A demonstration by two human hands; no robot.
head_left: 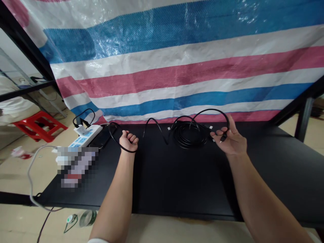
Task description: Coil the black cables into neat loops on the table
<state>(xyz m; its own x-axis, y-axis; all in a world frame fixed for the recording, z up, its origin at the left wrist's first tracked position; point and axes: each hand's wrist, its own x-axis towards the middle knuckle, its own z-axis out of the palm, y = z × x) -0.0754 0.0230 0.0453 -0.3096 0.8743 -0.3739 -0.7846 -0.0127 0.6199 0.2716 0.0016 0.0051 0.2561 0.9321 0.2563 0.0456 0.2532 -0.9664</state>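
A long black cable lies in a round coil (pixel 186 143) on the black tabletop (pixel 174 189), with loose lengths running out to both sides. My left hand (pixel 129 141) is closed in a fist on one stretch of the cable, and a loop of it passes across the wrist. Between thumb and fingers, my right hand (pixel 236 143) pinches the cable's end, its index finger pointing up. The small dark plug (pixel 223 137) at that end sticks out below the fingers, tip toward the lower left. Small pale pieces show at the coil's edges; I cannot make out what they are.
On the left stands a white power strip (pixel 95 132) with a plugged-in adapter, beside a dark phone (pixel 102 136) and a blurred-out item. A striped plastic sheet (pixel 177 77) hangs behind the table. A red stool (pixel 42 125) with a seated person is further left.
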